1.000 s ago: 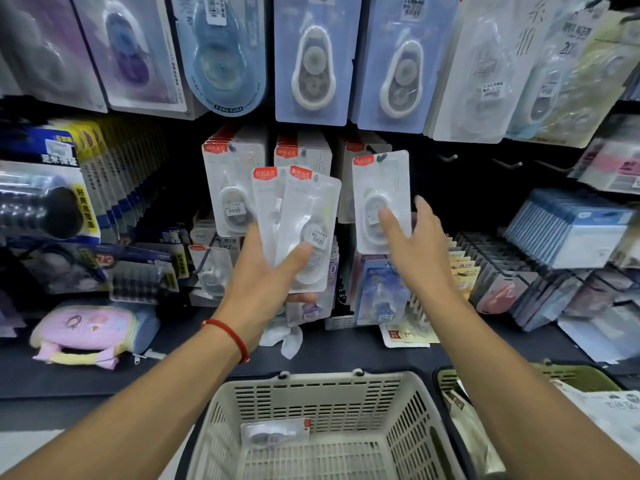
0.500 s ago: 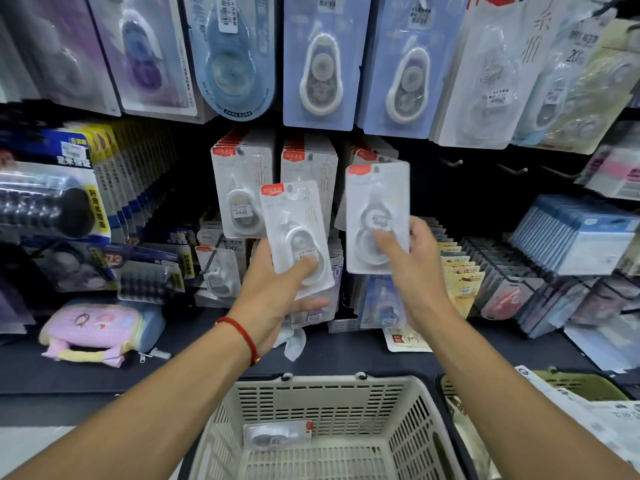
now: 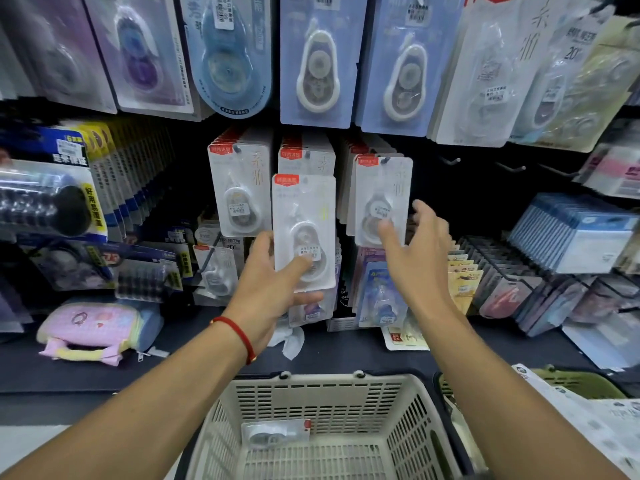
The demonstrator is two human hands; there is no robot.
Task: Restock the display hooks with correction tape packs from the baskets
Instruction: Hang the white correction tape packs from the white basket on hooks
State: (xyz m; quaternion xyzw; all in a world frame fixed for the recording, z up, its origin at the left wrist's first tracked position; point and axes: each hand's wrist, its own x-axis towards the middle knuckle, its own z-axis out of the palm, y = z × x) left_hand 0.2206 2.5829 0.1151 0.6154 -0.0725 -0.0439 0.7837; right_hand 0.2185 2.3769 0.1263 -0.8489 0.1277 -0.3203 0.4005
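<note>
My left hand (image 3: 273,282) grips a white correction tape pack (image 3: 304,216) with a red label, held upright in front of the middle hook row. My right hand (image 3: 415,258) hovers with fingers spread and holds nothing, just below and right of a pack (image 3: 382,192) that hangs at the front of the right hook. More of the same packs hang on the left hook (image 3: 239,188) and the middle hook (image 3: 306,157). One pack (image 3: 275,434) lies flat in the beige basket (image 3: 408,403) below my arms.
Larger blue and purple tape packs (image 3: 317,60) hang in the row above. Bare hooks (image 3: 450,160) stick out to the right. A pink pouch (image 3: 90,329) lies on the dark shelf at the left. A green basket (image 3: 581,382) with paper sits at the lower right.
My right hand has let go of its pack, which now hangs on the right hook, and the fingers have spread. My left hand has raised its pack slightly towards the middle hook.
</note>
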